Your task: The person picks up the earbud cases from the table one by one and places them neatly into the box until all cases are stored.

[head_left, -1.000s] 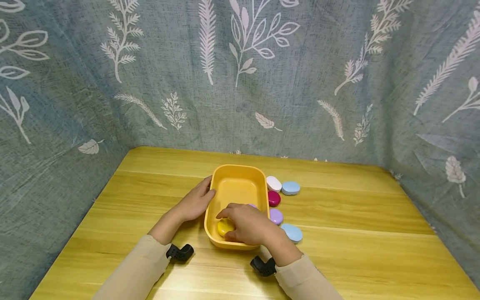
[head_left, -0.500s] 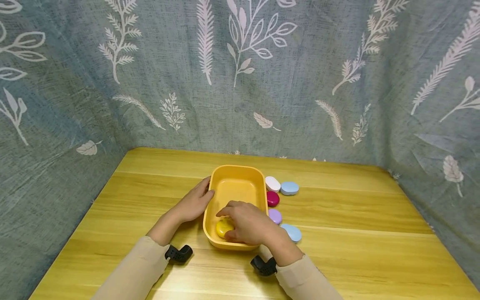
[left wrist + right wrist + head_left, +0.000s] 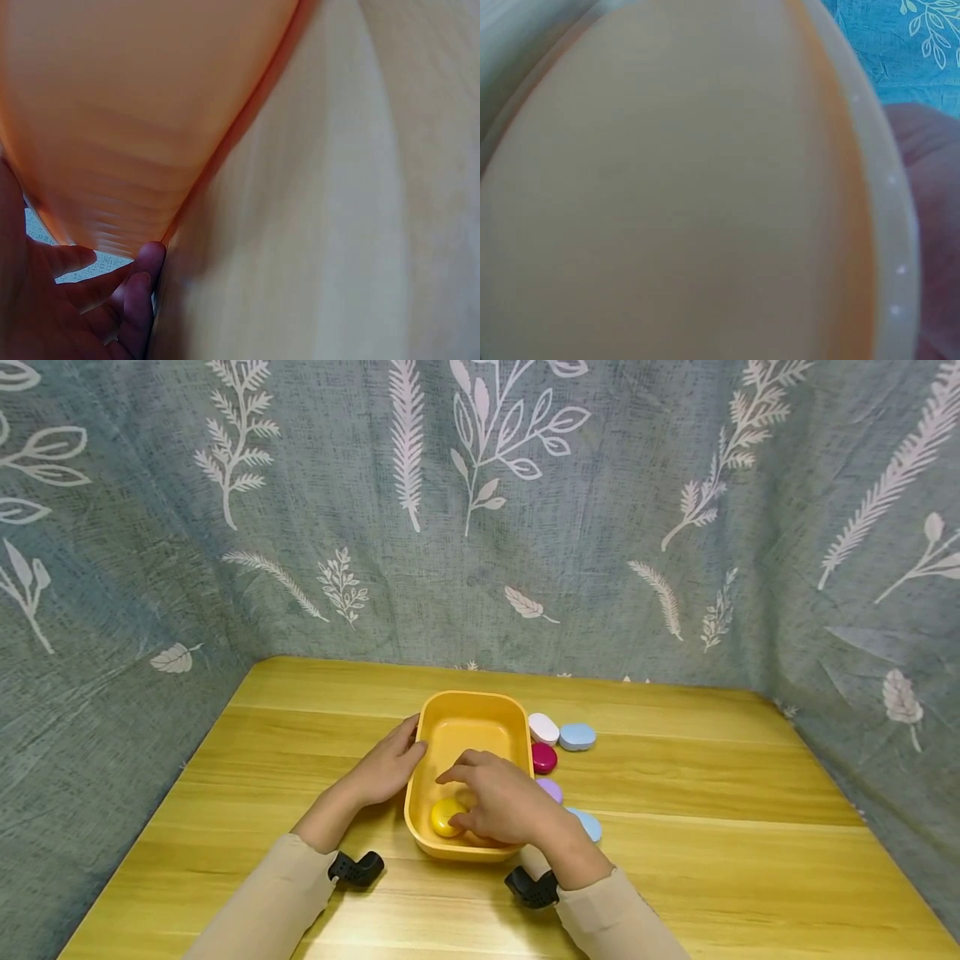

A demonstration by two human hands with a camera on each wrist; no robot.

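A yellow-orange plastic box point(image 3: 474, 703) stands on the wooden table. My left hand point(image 3: 382, 768) holds its left side, thumb over the rim and fingers along the outer wall. In the left wrist view, my left fingers point(image 3: 150, 259) lie against the lower edge of the outer wall point(image 3: 112, 127). My right hand point(image 3: 502, 797) reaches into the box with fingers spread. Its thumb overlaps a glossy yellow rounded piece point(image 3: 444, 817) on the box floor. The floor beneath my right palm is hidden. In the right wrist view, the box's outer wall point(image 3: 682, 180) blocks most of the hand.
Right of the box lie a white oval piece point(image 3: 544, 729), a light blue one point(image 3: 577, 737), a dark red one point(image 3: 545, 758), a purple one point(image 3: 552, 790) and another light blue one point(image 3: 587, 824). A grey-blue leaf-patterned cloth point(image 3: 420, 602) hangs behind the wooden table point(image 3: 712, 793).
My right hand has risen slightly and shifted right, its fingers spreading away from the yellow piece, which now shows more. My left hand stays at the box's side.
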